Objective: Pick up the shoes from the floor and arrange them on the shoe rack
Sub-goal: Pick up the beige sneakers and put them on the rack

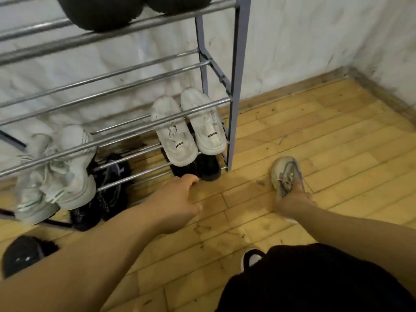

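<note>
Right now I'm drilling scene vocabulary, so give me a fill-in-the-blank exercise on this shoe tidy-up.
1. The right hand grips a grey sneaker lying on the ____.
2. The left hand reaches toward a ____ shoe.
3. The white sneakers printed with lettering rest on the ____.

Missing: floor; black; rack

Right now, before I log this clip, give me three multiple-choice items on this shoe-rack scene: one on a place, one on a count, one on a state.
1. Where is the grey sneaker?
A. On the wooden floor, right of the shoe rack
B. On the rack's top shelf
C. Under the rack

2. How many white sneakers sit at the rack's right end?
A. One
B. Two
C. Four

3. What is the right hand doing?
A. Hanging free
B. Gripping a rack bar
C. Grasping the grey sneaker

Answers: 1 A, it lies on planks beside the rack's post. 2 B, a pair sits side by side. 3 C, its fingers close on the sneaker's heel end.
</note>
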`<move>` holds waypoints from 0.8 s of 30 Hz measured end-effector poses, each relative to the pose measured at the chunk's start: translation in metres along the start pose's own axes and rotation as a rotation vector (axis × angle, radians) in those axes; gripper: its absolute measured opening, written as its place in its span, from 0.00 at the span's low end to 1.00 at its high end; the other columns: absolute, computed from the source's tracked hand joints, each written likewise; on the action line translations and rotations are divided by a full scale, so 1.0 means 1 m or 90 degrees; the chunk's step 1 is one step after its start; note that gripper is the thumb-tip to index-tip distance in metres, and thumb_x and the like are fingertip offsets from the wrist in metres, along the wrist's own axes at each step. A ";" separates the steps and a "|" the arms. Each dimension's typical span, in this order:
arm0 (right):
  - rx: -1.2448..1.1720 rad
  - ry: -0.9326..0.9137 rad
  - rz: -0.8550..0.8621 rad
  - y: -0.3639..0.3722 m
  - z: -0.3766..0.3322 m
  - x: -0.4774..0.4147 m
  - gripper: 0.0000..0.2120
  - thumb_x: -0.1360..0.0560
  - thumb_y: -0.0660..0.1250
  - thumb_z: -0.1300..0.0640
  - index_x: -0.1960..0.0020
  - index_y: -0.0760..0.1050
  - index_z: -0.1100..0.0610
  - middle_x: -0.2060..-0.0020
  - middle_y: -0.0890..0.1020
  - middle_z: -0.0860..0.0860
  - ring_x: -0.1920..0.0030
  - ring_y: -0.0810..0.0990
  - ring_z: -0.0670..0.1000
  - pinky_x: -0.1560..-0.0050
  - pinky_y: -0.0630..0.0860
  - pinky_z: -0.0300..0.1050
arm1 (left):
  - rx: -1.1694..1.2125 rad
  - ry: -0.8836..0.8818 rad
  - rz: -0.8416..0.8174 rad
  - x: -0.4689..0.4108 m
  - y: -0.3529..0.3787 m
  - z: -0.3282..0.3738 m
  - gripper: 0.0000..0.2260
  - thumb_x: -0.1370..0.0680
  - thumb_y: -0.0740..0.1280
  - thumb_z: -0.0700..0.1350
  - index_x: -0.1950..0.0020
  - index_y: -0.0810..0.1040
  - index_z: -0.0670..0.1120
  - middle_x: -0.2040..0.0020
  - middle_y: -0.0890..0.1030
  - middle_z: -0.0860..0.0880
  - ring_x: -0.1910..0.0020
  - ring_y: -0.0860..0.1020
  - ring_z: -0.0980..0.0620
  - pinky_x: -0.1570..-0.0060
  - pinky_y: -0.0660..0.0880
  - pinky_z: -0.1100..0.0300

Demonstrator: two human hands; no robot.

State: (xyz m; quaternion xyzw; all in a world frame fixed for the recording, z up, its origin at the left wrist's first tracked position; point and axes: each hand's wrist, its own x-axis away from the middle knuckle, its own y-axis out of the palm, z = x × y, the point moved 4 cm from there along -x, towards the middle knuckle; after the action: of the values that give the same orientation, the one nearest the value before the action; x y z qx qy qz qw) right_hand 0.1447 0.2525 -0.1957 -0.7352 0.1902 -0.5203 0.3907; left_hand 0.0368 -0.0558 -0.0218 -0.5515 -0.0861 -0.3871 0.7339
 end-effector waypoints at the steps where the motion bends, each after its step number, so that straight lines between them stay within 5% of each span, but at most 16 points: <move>1: -0.010 -0.018 -0.052 -0.008 -0.006 0.009 0.56 0.29 0.73 0.43 0.18 0.35 0.47 0.24 0.60 0.61 0.28 0.67 0.65 0.31 0.70 0.57 | -0.023 0.008 0.004 0.010 -0.007 0.001 0.34 0.22 0.69 0.56 0.19 0.58 0.55 0.24 0.67 0.50 0.29 0.71 0.49 0.37 0.71 0.57; 3: 0.013 -0.065 -0.165 -0.028 -0.022 0.040 0.52 0.31 0.76 0.48 0.18 0.46 0.52 0.28 0.67 0.59 0.33 0.72 0.62 0.34 0.74 0.55 | -0.085 0.031 0.014 0.034 -0.024 0.005 0.36 0.23 0.69 0.59 0.19 0.58 0.55 0.23 0.66 0.50 0.28 0.70 0.48 0.32 0.71 0.52; 6: 0.085 -0.130 -0.305 -0.064 -0.051 0.112 0.29 0.28 0.74 0.48 0.32 0.70 0.58 0.43 0.79 0.58 0.46 0.80 0.58 0.55 0.79 0.49 | -0.155 0.070 0.027 0.083 -0.054 0.014 0.36 0.23 0.69 0.62 0.19 0.59 0.55 0.24 0.66 0.50 0.28 0.70 0.48 0.30 0.70 0.50; 8: 0.098 -0.196 -0.382 -0.082 -0.076 0.168 0.24 0.27 0.73 0.47 0.35 0.75 0.54 0.40 0.80 0.58 0.43 0.80 0.58 0.50 0.81 0.49 | -0.174 0.074 0.023 0.123 -0.074 0.018 0.35 0.22 0.68 0.62 0.19 0.59 0.56 0.24 0.66 0.51 0.29 0.70 0.48 0.30 0.69 0.51; 14: 0.172 -0.478 -0.370 -0.105 -0.172 0.354 0.25 0.23 0.71 0.44 0.29 0.69 0.45 0.39 0.74 0.48 0.47 0.77 0.53 0.53 0.78 0.46 | -0.146 -0.021 0.090 0.246 -0.132 -0.032 0.35 0.23 0.67 0.66 0.20 0.60 0.58 0.21 0.64 0.53 0.26 0.67 0.49 0.32 0.67 0.54; 19: 0.162 -0.702 -0.291 -0.070 -0.235 0.508 0.26 0.26 0.73 0.43 0.31 0.74 0.50 0.35 0.76 0.54 0.47 0.75 0.54 0.53 0.73 0.49 | 0.006 -0.103 0.311 0.353 -0.148 -0.120 0.30 0.22 0.66 0.64 0.22 0.65 0.58 0.22 0.67 0.54 0.27 0.69 0.51 0.38 0.66 0.58; 24: 0.330 -0.949 -0.151 -0.008 -0.280 0.645 0.45 0.31 0.74 0.39 0.20 0.61 0.51 0.33 0.74 0.52 0.43 0.75 0.54 0.40 0.77 0.52 | 0.216 -0.210 0.468 0.440 -0.101 -0.223 0.26 0.22 0.62 0.67 0.27 0.72 0.59 0.32 0.76 0.57 0.34 0.74 0.53 0.33 0.70 0.52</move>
State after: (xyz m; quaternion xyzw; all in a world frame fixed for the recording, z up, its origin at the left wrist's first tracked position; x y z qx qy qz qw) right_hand 0.1372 -0.2902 0.2511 -0.7907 -0.3278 0.0425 0.5154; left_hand 0.2044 -0.4686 0.2122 -0.4719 -0.0624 0.0129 0.8794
